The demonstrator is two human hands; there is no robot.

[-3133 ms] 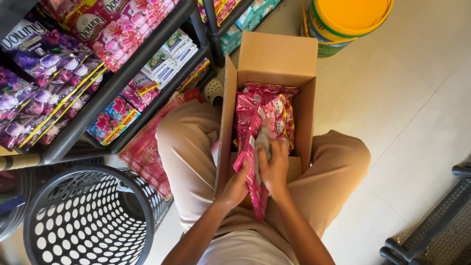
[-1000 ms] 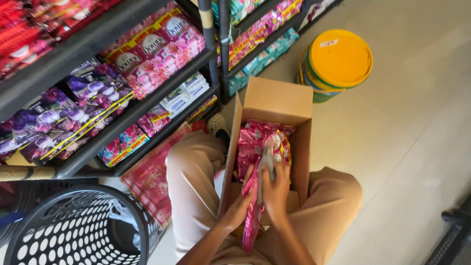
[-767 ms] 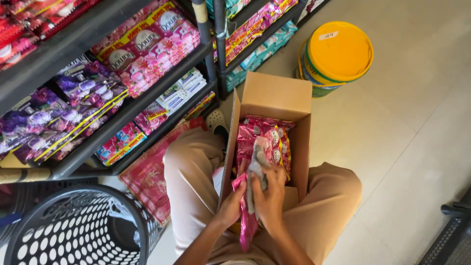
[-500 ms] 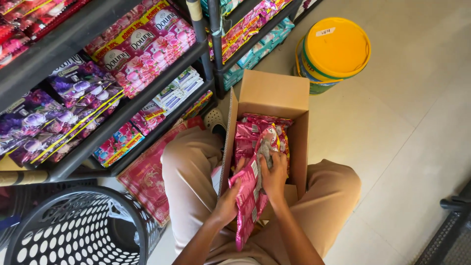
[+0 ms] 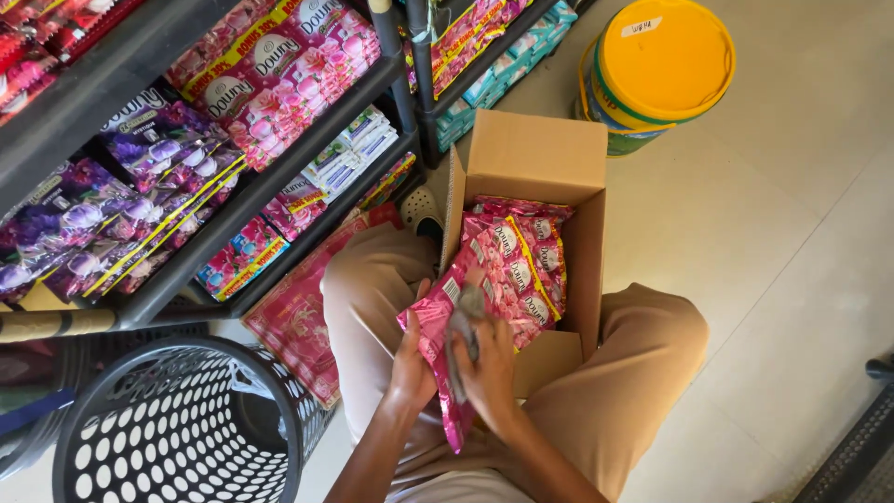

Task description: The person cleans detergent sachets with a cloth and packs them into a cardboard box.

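We pinch the strip of pink sachets (image 5: 445, 359) over our lap, left hand (image 5: 410, 359) at nine o'clock, right hand (image 5: 486, 368) at three pressing a grey cloth (image 5: 463, 321), fingers clamped on it; it looks light, floppy, slick, best gripped along its sealed edges.

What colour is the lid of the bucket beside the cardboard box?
Yellow; the bucket lid shows only in the head view.
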